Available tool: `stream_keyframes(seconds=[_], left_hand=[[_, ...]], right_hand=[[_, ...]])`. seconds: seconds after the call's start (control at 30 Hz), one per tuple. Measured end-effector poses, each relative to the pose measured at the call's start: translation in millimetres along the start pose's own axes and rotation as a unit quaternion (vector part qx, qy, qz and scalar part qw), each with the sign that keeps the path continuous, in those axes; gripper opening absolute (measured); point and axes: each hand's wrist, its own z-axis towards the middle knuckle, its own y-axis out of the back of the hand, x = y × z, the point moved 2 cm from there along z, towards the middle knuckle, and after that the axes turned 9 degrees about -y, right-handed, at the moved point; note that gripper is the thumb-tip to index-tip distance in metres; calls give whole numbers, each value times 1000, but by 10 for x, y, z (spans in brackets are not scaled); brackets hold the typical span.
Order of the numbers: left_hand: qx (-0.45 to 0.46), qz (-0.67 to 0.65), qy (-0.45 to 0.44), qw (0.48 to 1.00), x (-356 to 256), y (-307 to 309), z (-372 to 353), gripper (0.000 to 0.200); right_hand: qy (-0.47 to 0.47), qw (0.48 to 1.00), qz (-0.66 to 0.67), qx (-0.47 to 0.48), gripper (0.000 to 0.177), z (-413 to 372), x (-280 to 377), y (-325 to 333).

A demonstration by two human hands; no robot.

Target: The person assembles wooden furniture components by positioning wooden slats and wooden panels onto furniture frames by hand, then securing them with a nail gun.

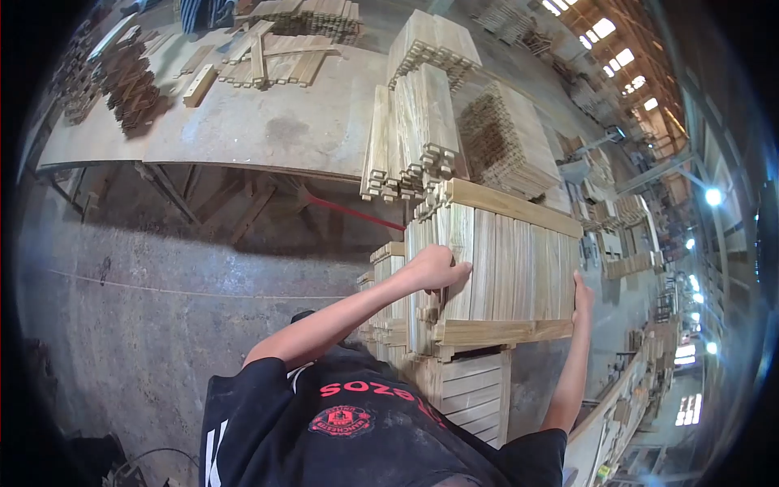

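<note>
Slats (484, 272) right in front of us, packed side by side between two rails, the far rail (515, 208) and the near rail (505, 331), making one pale wooden panel (531, 280) at chest height! Our left hand (438, 269) is at the panel's left end, fingers curled in tight by the outermost slat; we can't tell whether it actually grips the wood. Over at the opposite end, our right hand (582, 296) is open, fingers stretched up along the right edge, with that arm reaching well out from our black shirt (357, 430). More wood pieces (418, 318) crowd together just left of the panel, below our left wrist, and a slatted frame (475, 394) shows beneath it, close to our body. Beyond the far rail we've got bundled strips (426, 109), ends facing us, and a tall stack (507, 138) of boards to their right. Look left, and there's a wide bench (276, 126) with loose planks (272, 61) lying crisscross near its far side, a red bar (353, 213) slanting below its edge, and grey floor (203, 349) underneath.
</note>
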Motion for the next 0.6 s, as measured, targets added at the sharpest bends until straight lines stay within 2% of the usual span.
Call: stream_keyframes(seconds=[0.2,0.27,0.3,0.37,0.4,0.47,0.5,0.57,0.6], left_hand=[[28,0,32,999,-30,73,287,58],[16,135,13,991,-102,136,315,56],[13,200,4,980,-152,159,308,55],[-4,232,48,972,-419,389,213,52],[-8,249,69,966,-470,456,170,52],[-144,219,13,965,-252,413,142,58],[-214,202,-17,956,-108,359,144,63],[-272,46,-49,960,319,31,290,69],[-301,-33,-65,951,409,-102,341,72]], right_hand=[[12,1000,-17,13,52,576,-72,-132],[12,999,-37,12,53,722,-79,-178],[91,991,-90,-32,52,752,-44,-173],[248,942,-194,-117,50,752,52,-109],[235,952,-172,-92,48,782,97,-9],[203,970,-123,-45,54,887,167,221],[149,980,-132,-1,57,950,101,206],[46,984,-147,89,62,1055,-46,110],[16,983,-105,151,67,1027,-97,6]])
